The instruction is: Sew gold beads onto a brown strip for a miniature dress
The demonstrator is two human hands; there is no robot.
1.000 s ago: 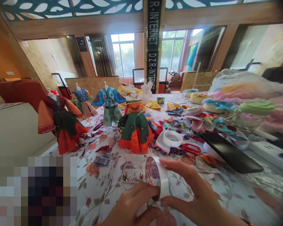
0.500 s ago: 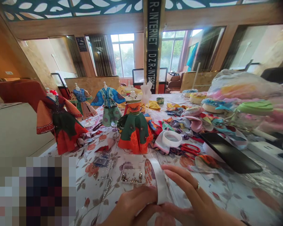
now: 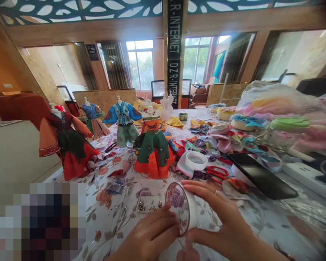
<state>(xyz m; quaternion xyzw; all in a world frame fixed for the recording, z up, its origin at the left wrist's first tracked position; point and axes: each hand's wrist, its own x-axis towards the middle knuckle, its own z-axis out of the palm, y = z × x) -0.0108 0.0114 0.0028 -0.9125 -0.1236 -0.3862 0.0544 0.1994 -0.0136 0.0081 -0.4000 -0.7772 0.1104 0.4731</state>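
Both my hands hold a white roll of tape (image 3: 183, 206) upright just above the flowered tablecloth (image 3: 260, 217), near the front edge. My right hand (image 3: 220, 221) wraps its fingers over the roll's top and right side. My left hand (image 3: 149, 235) pinches the roll's lower left rim with curled fingers. Through the roll's hole the cloth's flower print shows. A small clear box of beads (image 3: 149, 203) lies just left of the roll.
Miniature dresses on stands: green and orange (image 3: 153, 152), dark red (image 3: 65, 145), blue (image 3: 123, 121). Behind lie another tape roll (image 3: 196, 160), red scissors (image 3: 217, 171), a black tablet (image 3: 260, 175), fabric scraps (image 3: 222, 139) and a lidded jar (image 3: 285, 136).
The tape roll has turned in my hands, so its open face now shows more towards me. My left fingers have shifted up along its rim.
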